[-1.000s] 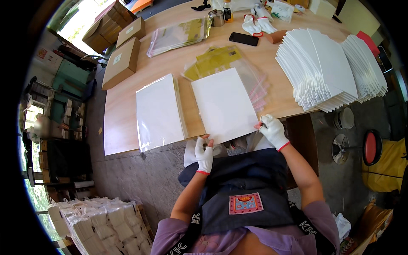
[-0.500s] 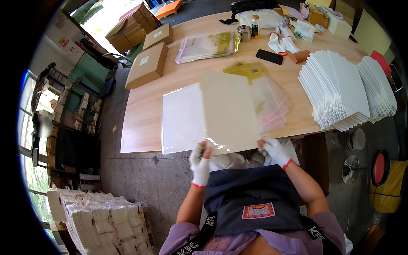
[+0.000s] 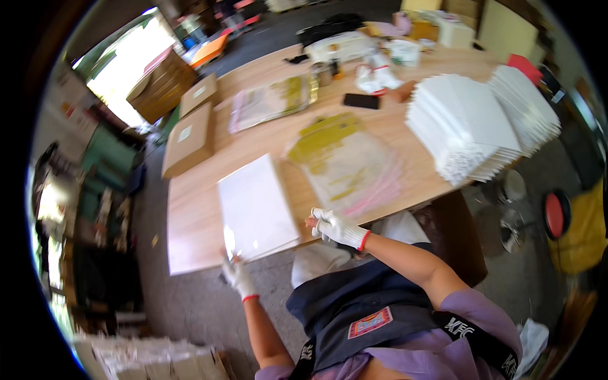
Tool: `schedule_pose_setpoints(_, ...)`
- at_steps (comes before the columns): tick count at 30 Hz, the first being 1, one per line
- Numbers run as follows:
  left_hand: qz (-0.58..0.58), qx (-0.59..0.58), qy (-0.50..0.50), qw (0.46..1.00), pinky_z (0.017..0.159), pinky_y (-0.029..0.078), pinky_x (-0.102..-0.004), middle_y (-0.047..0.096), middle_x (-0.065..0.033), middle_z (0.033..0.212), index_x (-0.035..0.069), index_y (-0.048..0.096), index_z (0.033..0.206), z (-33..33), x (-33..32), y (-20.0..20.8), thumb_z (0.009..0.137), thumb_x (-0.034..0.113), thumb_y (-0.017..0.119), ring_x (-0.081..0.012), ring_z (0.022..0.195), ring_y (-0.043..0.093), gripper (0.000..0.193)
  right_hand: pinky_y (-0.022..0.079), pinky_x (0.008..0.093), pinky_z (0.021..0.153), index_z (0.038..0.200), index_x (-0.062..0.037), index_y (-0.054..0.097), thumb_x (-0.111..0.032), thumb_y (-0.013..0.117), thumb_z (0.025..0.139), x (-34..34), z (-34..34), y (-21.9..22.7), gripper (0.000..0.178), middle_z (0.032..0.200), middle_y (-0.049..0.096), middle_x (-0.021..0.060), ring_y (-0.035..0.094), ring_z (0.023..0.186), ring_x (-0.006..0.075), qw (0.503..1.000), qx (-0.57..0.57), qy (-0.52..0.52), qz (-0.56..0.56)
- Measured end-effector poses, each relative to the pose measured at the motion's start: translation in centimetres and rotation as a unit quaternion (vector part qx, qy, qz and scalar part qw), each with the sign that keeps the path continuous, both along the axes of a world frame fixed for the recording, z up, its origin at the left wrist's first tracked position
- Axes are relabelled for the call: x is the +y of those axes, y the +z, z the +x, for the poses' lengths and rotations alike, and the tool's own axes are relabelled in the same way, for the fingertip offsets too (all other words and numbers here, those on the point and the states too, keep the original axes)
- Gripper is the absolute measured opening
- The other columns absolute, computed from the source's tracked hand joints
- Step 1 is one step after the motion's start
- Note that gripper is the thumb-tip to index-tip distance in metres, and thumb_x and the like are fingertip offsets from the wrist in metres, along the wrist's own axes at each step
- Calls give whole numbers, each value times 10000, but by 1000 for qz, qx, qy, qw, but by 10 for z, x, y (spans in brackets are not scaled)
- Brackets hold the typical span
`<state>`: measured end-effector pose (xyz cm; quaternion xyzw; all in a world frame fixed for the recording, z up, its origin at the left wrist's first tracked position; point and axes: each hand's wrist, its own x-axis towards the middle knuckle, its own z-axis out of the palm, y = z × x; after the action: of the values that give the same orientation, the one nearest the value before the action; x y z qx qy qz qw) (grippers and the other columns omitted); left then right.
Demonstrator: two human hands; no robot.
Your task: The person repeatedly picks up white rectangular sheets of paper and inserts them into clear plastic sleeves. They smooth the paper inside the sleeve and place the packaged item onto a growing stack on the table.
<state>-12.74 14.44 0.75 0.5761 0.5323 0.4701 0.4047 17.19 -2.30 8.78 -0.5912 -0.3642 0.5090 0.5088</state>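
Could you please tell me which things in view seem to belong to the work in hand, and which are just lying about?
Seemingly in the job:
glossy white stack, near left hand
spread clear sleeves, beyond right hand
probably large white piles

Apparently just lying about:
phone
metal canister
spare gloves

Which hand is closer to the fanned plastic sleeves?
Right. The right hand is just short of the near edge of the fanned plastic sleeves; the left hand is farther away, to their left, by the near left corner of the white sheet stack.
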Motion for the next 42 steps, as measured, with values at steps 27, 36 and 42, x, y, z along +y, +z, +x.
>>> schedule_pose_setpoints(27,373,352,-410,754,1017,300,-503,473,-128,1299,106,574,1129,269,-132,64,750,278,654,-346,1216,398,424,466,260,577,1076,-78,554,-240,581,849,-315,328,57,280,852,580,50,560,690,153,650,71,-719,235)
schedule_pose_setpoints(36,350,437,-400,725,882,404,-434,560,-76,1084,110,595,971,293,-103,57,709,190,629,-298,1035,523,276,403,247,398,1028,-94,507,-133,527,889,-350,286,46,145,862,567,30,559,621,154,794,66,-532,289)
schedule_pose_setpoints(42,253,571,-398,672,732,504,-432,592,-66,1003,146,577,985,299,-93,83,736,173,612,-281,979,581,252,512,293,765,1228,20,455,-208,593,810,-307,173,64,496,1075,600,113,594,974,184,887,121,-418,153)
